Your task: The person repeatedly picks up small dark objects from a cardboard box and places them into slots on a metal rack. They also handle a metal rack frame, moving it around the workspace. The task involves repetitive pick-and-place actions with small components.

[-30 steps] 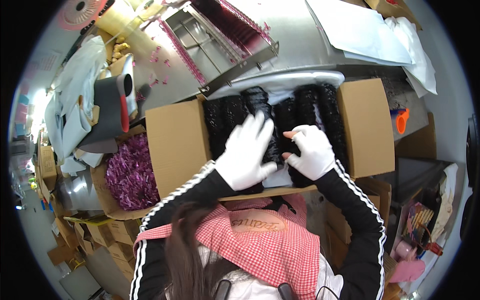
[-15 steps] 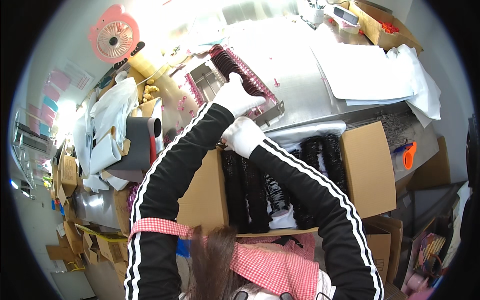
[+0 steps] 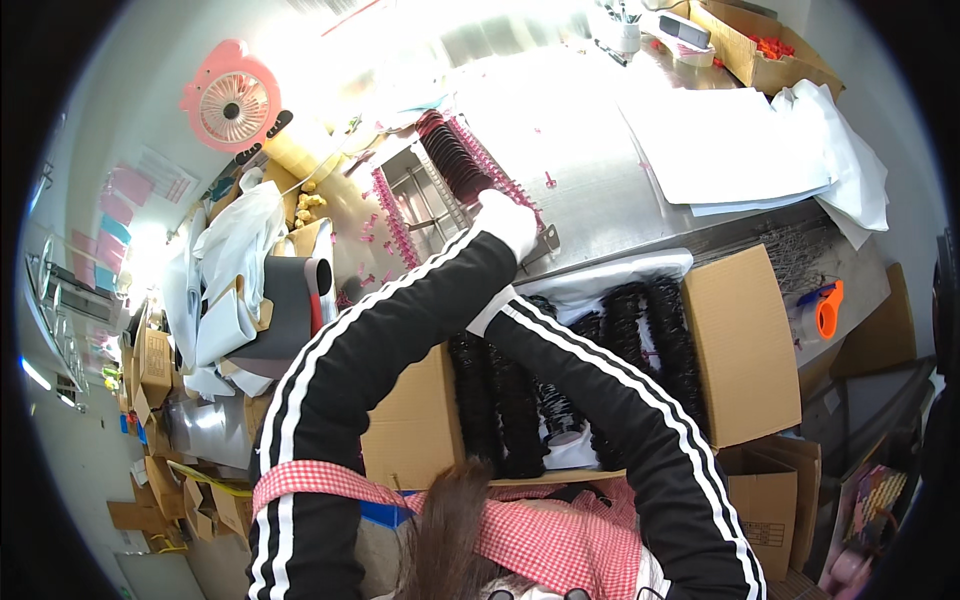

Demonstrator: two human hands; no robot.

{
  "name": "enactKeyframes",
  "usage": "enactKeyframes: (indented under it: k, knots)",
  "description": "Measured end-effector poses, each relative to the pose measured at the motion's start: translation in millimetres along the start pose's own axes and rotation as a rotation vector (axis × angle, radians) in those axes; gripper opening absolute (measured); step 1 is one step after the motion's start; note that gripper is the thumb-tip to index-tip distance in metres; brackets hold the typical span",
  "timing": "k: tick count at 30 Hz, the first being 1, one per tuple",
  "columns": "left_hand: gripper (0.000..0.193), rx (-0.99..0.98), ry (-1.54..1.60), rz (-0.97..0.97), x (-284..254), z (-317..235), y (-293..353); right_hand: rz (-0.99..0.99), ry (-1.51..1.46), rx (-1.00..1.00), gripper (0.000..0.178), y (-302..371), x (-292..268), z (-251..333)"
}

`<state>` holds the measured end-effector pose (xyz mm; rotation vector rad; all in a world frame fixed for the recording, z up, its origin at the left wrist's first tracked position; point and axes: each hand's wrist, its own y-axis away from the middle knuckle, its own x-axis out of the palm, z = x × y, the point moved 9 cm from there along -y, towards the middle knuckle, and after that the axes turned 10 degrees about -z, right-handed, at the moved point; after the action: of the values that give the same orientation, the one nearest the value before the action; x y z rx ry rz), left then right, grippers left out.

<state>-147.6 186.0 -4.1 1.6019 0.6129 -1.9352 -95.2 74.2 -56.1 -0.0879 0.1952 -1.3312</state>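
My left hand (image 3: 508, 222), in a white glove, is closed at the near right end of a metal rack (image 3: 548, 240). Its fingertips are hidden, so what they grip cannot be made out. The rack carries a row of thin dark plates (image 3: 455, 155) between strips of pink pegs (image 3: 398, 228). Beneath my left forearm, only the gloved back and wrist of my right hand (image 3: 492, 312) show; its fingers are out of sight. Under my right forearm stands an open cardboard box (image 3: 745, 345) holding black bristly rolls (image 3: 515, 410) and white wrapping.
Loose pink pegs (image 3: 550, 180) dot the metal table. White sheets (image 3: 740, 150) and an orange tape dispenser (image 3: 827, 310) lie to the right. A pink fan (image 3: 232, 105), white bags (image 3: 240, 225) and a dark roll (image 3: 275, 300) are at left.
My left hand has moved right and nearer along the rack, away from the middle of the dark plates. My right hand has slipped mostly under my left forearm.
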Motion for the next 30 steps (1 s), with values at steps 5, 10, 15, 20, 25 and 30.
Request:
enactKeyframes:
  k: [5, 10, 15, 20, 25, 30]
  knots:
    - [0.033, -0.549, 0.591, -0.051, -17, 39, 19, -0.041, 0.332, -0.095, 0.036, 7, -3, 15]
    - [0.031, -0.421, 0.346, -0.064, -58, 83, 87, -0.250, 0.844, -0.523, 0.029, 46, -42, 105]
    - [0.035, -0.419, 0.779, 0.007, -57, 57, 126, -0.738, 0.665, -0.347, 0.105, 78, -87, 137]
    - [0.050, -0.083, 0.713, 0.382, -83, 15, 121, -0.498, 0.459, -0.272, 0.089, 56, -83, 113]
    - [0.083, -0.285, 0.813, 0.025, -73, 99, 61, -0.471, 0.531, -0.227, 0.062, 51, -114, 111]
    - [0.100, -0.411, 0.496, -0.155, -35, 140, 3, -0.283, 0.590, -0.258, 0.041, 30, -113, 94]
